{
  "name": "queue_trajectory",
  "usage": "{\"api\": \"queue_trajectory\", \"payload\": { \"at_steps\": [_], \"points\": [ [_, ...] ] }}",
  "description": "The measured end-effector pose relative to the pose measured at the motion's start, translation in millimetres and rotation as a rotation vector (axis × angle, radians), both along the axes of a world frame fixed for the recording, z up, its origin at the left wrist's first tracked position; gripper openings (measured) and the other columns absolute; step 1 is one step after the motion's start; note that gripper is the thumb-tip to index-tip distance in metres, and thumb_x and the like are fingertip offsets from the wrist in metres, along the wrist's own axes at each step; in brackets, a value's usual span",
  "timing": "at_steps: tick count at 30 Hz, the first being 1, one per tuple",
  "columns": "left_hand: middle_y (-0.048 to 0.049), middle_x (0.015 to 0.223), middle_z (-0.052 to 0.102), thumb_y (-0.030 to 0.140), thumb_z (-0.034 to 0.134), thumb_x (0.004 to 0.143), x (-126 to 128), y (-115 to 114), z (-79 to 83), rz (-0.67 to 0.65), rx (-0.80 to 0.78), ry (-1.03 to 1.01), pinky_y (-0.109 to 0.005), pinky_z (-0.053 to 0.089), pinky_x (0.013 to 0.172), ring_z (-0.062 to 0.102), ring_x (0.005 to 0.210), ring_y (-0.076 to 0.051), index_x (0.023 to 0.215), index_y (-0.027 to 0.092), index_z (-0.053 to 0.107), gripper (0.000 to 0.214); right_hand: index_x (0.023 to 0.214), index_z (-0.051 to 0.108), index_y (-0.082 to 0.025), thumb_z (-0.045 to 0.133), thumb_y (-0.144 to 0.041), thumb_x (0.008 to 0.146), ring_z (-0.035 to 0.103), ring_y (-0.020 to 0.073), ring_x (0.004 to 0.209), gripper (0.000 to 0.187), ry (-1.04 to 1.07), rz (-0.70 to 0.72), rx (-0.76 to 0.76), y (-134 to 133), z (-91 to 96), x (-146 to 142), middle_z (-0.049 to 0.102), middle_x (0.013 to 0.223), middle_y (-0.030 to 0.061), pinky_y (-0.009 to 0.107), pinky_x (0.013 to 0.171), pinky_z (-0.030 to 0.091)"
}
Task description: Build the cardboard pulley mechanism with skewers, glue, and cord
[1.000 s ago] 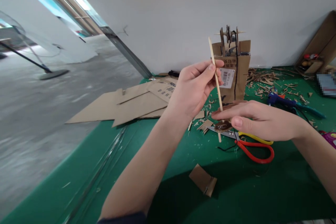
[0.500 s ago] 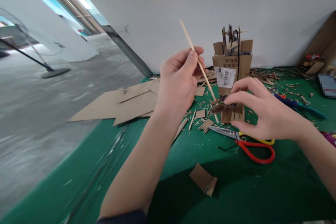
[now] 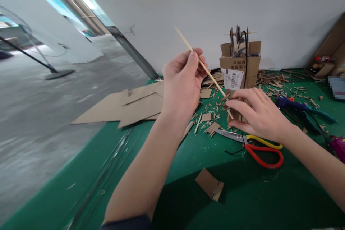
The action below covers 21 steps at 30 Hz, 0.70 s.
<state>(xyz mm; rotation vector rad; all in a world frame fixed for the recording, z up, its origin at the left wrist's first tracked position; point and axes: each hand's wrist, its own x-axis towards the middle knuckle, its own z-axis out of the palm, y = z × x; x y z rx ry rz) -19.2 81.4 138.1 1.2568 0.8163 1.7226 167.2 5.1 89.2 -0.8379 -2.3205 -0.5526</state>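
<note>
My left hand pinches a thin wooden stick between thumb and fingers. The stick slants down to the right, and its lower end passes through a small brown cardboard piece, apparently a disc. My right hand has its fingers closed on that piece, which they partly cover. Just behind stands a cardboard box with a label, topped by a spool-like part on a crosswise stick. A black cord runs down its front. Scissors with red and yellow handles lie below my right hand.
Flat cardboard sheets lie on the green tabletop at left. Cardboard scraps litter the back. A folded cardboard piece lies in front. Blue-handled pliers are at right. A white partition stands behind.
My right hand has moved left and closed in around the cardboard piece at the stick's lower end. The stick has tilted further, its top leftward and its lower end to the right.
</note>
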Motion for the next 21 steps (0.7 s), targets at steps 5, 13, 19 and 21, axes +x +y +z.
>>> {"api": "queue_trajectory", "payload": {
  "at_steps": [5, 13, 19, 21],
  "points": [
    [-0.0018, 0.074, 0.066, 0.027, 0.070, 0.089, 1.6, 1.7, -3.7, -0.019, -0.021, 0.015, -0.024, 0.056, 0.070, 0.064, 0.074, -0.013, 0.076, 0.025, 0.071, 0.013, 0.122, 0.057, -0.016, 0.063, -0.035, 0.095, 0.056, 0.0287, 0.105, 0.033, -0.039, -0.024, -0.008, 0.4, 0.4, 1.2, 0.064, 0.119, 0.0153, 0.041, 0.086, 0.046],
    [-0.0010, 0.075, 0.067, 0.029, 0.067, 0.090, -0.5, 4.7, -8.7, -0.047, 0.023, 0.068, -0.026, 0.053, 0.069, 0.064, 0.071, -0.012, 0.074, 0.025, 0.070, 0.017, 0.120, 0.061, -0.017, 0.055, -0.043, 0.099, 0.053, 0.0273, 0.106, 0.034, -0.080, -0.012, 0.026, 2.9, 0.2, 4.3, 0.068, 0.117, 0.0121, 0.040, 0.086, 0.042],
    [-0.0009, 0.073, 0.068, 0.029, 0.068, 0.089, -0.1, 4.9, -8.8, -0.060, 0.007, 0.051, -0.026, 0.053, 0.068, 0.063, 0.069, -0.013, 0.077, 0.026, 0.071, 0.014, 0.117, 0.063, -0.016, 0.055, -0.043, 0.099, 0.053, 0.0254, 0.103, 0.033, -0.088, 0.012, 0.049, 2.9, 2.0, 3.7, 0.070, 0.115, 0.0090, 0.040, 0.084, 0.041],
    [-0.0012, 0.074, 0.069, 0.030, 0.068, 0.089, 0.2, 5.0, -8.7, -0.050, 0.005, 0.060, -0.026, 0.053, 0.068, 0.064, 0.070, -0.013, 0.075, 0.025, 0.070, 0.015, 0.117, 0.063, -0.014, 0.057, -0.041, 0.099, 0.054, 0.0252, 0.102, 0.033, -0.094, 0.017, 0.058, 3.1, 2.2, 3.5, 0.070, 0.115, 0.0092, 0.039, 0.084, 0.041]
  ]
}}
